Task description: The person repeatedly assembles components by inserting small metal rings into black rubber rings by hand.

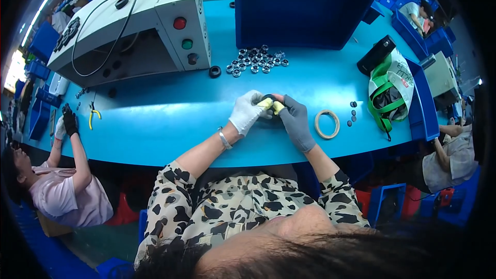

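Note:
My left hand [249, 111], in a white glove with yellow on a fingertip, is closed on one side of a small black ring [268, 97]. From the other side my right hand [296, 122], in a grey glove with a yellow thumb tip, grips the same piece. Fingers cover most of it, so its full shape is hidden. Beyond my hands a cluster of small shiny metal rings [254, 60] lies on the blue table [206, 134]. A roll of tan tape [327, 124] rests flat to the right of my right hand, near several small black discs [353, 112].
A white machine [175, 26] with coloured buttons stands at the back left, a black ring [215, 71] beside it. A large blue bin [302, 8] sits at the back. Yellow-handled pliers [93, 115] lie left; a bag [390, 90] and black bottle [376, 55] are right. Co-workers sit at both sides.

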`<state>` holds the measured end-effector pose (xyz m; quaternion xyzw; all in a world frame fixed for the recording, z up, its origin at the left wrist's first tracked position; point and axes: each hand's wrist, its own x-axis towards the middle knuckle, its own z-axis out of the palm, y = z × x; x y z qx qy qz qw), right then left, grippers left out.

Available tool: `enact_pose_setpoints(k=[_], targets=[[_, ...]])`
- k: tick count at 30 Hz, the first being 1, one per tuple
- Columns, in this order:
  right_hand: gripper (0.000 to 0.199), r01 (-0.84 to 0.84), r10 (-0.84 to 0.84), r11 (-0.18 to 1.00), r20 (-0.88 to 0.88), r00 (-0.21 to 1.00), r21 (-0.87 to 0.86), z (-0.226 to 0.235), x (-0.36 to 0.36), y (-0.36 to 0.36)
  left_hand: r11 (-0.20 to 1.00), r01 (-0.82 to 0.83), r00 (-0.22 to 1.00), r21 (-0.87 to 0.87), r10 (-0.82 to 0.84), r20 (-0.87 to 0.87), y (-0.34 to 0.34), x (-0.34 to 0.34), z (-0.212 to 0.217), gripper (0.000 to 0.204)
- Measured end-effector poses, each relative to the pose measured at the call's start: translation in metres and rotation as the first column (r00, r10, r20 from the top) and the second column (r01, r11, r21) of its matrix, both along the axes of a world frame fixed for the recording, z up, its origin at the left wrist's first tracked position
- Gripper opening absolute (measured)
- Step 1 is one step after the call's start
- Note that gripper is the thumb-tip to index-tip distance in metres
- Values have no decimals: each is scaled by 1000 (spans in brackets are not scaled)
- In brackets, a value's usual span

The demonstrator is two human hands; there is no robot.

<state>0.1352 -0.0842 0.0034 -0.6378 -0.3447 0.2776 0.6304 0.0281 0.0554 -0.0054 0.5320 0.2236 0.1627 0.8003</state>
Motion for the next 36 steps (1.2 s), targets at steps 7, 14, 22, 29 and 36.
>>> enact_pose_setpoints(k=[7, 14, 22, 29, 36], targets=[[35, 157, -162, 987, 258, 952, 38, -11, -24, 5, 950, -70, 993, 305, 94, -66, -4, 2, -8, 15], [32, 218, -207, 976, 334, 919, 7, -12, -27, 0, 717, -162, 975, 678, 222, -1, -10, 5, -16, 20], [35, 92, -76, 991, -155, 985, 98, 6, -19, -3, 1000, -18, 1000, 14, 18, 16, -3, -1, -6, 20], [41, 39, -36, 999, -122, 992, 20, -4, -14, -7, 999, 29, 992, 13, -27, -126, 0, 0, 5, 16], [42, 27, -27, 1000, 11, 1000, 15, -4, -14, -8, 996, 53, 992, 72, -44, -116, 0, -2, 2, 14]])
